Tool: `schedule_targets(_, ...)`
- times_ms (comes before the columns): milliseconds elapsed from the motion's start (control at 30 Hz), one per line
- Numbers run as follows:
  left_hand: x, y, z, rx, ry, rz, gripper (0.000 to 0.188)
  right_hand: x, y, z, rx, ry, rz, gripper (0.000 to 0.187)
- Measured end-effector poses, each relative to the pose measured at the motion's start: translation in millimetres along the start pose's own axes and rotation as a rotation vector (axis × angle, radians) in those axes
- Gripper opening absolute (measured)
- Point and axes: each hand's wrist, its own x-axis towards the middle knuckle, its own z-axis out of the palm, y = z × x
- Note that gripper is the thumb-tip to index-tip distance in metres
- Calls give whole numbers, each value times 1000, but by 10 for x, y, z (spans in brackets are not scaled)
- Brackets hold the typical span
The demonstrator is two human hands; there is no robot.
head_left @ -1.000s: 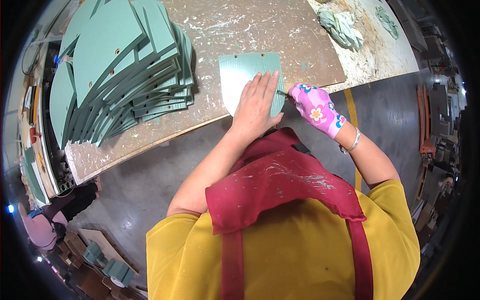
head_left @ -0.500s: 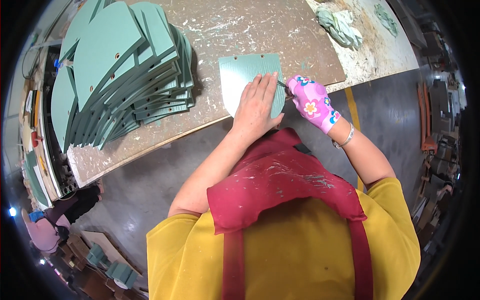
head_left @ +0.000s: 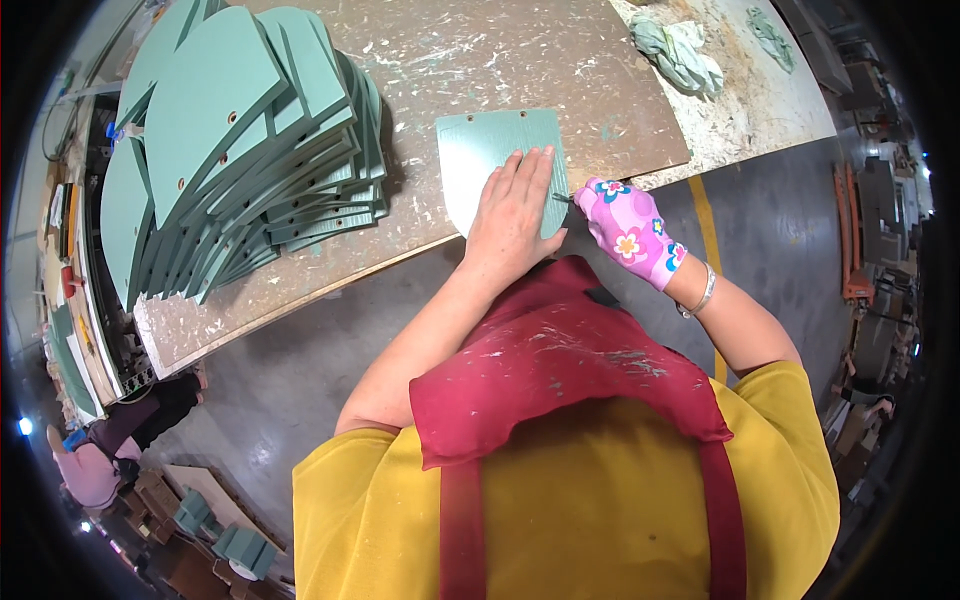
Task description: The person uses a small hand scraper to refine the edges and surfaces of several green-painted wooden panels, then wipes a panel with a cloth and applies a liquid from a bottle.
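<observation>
A pale green panel [head_left: 500, 132] with a rounded near end and two small holes along its far edge lies near the front edge of the workbench. My bare left hand [head_left: 512, 210] rests flat on it, fingers stretched out. In a pink flowered glove, my right hand [head_left: 630, 228] is closed around a thin dark tool [head_left: 563, 198] at the panel's right edge. Only the tool's tip shows past my fingers, so its kind is hidden. To the left, several larger curved green panels [head_left: 205, 100] are stacked unevenly, some with small holes.
The brown workbench [head_left: 440, 60] is scratched and paint-marked. Crumpled cloths [head_left: 680, 55] lie at its far right on a pale, stained board. A person [head_left: 95, 465] in pink is at the lower left. An orange pallet jack [head_left: 855, 250] stands at the right.
My right hand has moved toward me along the panel's right edge with the thin tool. My left hand stays on the panel in the same place.
</observation>
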Motion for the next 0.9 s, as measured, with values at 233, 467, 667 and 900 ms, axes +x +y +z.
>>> schedule_targets(233, -5, 9, 4, -8, -13, -10, 97, 106, -19, 9, -95, -7, 114, 16)
schedule_targets(467, 29, -15, -12, -51, 31, -48, 96, -312, 95, 50, 689, 189, 450, 13)
schedule_targets(667, 425, -306, -266, 149, -260, 279, 78, -428, -41, 79, 1430, 8, 743, 11)
schedule_targets(900, 667, -360, -136, 180, -172, 158, 58, -266, -137, 466, 1772, -101, 634, 10)
